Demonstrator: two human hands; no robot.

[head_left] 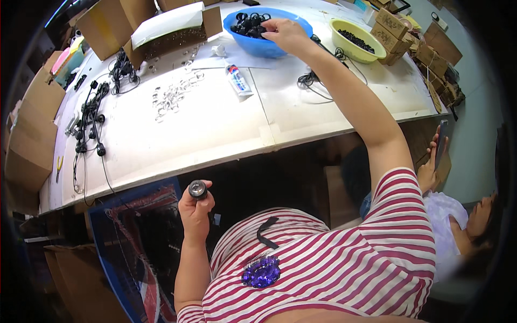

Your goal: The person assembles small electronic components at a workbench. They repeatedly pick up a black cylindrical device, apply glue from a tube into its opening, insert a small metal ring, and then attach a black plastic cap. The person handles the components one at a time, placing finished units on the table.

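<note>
My left hand, held low in front of the table's near edge, is closed around a short black round fitting with a clear, glassy centre facing up. At the far side of the table, my right hand reaches over the rim of a blue plastic bowl. Its fingers are pinched together among black ring-shaped parts in the bowl. Whether a part is between those fingertips is too small to make out.
A yellow bowl of small black parts stands right of the blue one. Clear rings, a tube and black cabled sockets lie on the white table. Cardboard boxes border it. Another person's hand holds a phone.
</note>
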